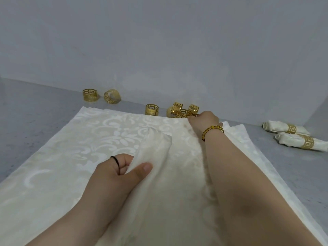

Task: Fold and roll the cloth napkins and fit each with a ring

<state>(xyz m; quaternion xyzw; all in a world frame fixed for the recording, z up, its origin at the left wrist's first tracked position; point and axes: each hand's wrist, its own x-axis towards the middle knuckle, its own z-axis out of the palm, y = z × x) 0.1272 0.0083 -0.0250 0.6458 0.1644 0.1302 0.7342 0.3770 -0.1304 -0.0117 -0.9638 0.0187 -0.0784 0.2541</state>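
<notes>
A cream damask napkin (85, 139) lies spread across the grey table, with more napkins stacked under it. My left hand (117, 174) pinches a lifted corner of the top napkin (156, 150) between thumb and curled fingers. My right hand (204, 121) reaches to the far edge of the cloth and grips it there, fingers curled, right beside a cluster of several gold napkin rings (181, 110). One more gold ring (152, 109) stands left of the cluster, and two rings (90, 95) sit further left near the wall.
Two rolled napkins with gold rings (291, 129) lie at the right by the wall. A grey wall (159, 41) bounds the table's far side. Bare grey tabletop (26, 112) shows to the left of the cloth.
</notes>
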